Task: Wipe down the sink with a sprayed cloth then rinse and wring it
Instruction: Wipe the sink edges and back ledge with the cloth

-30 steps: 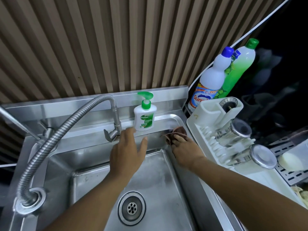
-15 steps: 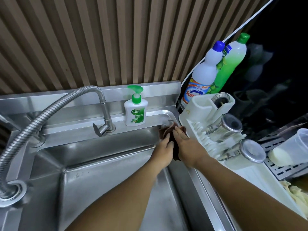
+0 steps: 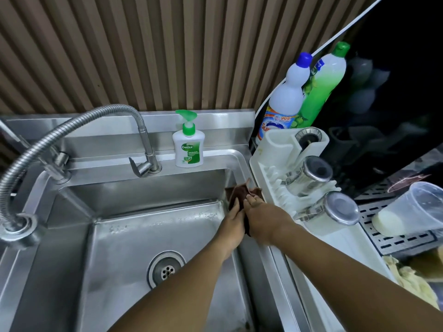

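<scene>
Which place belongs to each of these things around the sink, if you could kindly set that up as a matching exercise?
1. brown cloth
2. Dettol pump bottle
3. drain strainer
4. steel mugs

A. on the sink's back ledge
B. in the sink's floor
C. on the sink's right rim
D. lying in the white drying rack

Pairs: 1-C, 2-A, 3-B, 4-D

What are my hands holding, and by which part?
The brown cloth at the sink's corner: left hand and right hand flank its lower part; a closed grip cannot be told.
</scene>
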Motion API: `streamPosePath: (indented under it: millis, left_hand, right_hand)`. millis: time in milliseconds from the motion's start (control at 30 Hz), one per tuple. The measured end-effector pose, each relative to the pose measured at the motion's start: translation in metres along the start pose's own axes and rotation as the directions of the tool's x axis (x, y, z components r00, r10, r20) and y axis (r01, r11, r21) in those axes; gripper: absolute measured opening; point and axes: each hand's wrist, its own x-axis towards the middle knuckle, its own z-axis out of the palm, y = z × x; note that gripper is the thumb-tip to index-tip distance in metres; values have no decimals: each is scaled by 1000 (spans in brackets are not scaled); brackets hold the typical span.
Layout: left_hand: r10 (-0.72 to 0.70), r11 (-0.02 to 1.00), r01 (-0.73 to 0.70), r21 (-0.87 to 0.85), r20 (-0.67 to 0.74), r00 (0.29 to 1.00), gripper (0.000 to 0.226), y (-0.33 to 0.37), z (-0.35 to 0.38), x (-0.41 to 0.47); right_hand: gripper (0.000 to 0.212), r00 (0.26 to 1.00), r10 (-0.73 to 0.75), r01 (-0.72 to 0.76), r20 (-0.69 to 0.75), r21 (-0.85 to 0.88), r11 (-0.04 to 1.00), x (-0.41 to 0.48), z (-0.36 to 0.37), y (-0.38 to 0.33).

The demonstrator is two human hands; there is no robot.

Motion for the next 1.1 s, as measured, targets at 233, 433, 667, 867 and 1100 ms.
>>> streamPosePath:
  millis: [233, 433, 667, 867, 1100]
  left_hand:
    - [-24, 999, 23, 42, 9, 1000, 49, -18, 14, -39]
    - [0, 996, -1, 94, 16, 1000, 42, -29, 25, -73]
    - [-18, 984, 9, 180, 49, 999, 41, -40, 32, -104]
    - [-55, 969, 33, 244, 85, 995, 31, -48, 38, -126]
    - [-108, 932, 69, 356, 93, 990, 22, -50, 43, -146]
  right_hand:
    - [80, 998, -52, 56, 46, -92, 994, -41, 15, -6]
    - [76, 995, -82, 89, 59, -146, 985, -75, 26, -8]
    - [56, 993, -81, 103, 91, -269, 958, -109, 27, -15]
    - [40, 982, -126, 160, 141, -265, 951, -135, 30, -13]
    - [26, 972, -158, 201, 173, -265, 943, -155, 43, -19]
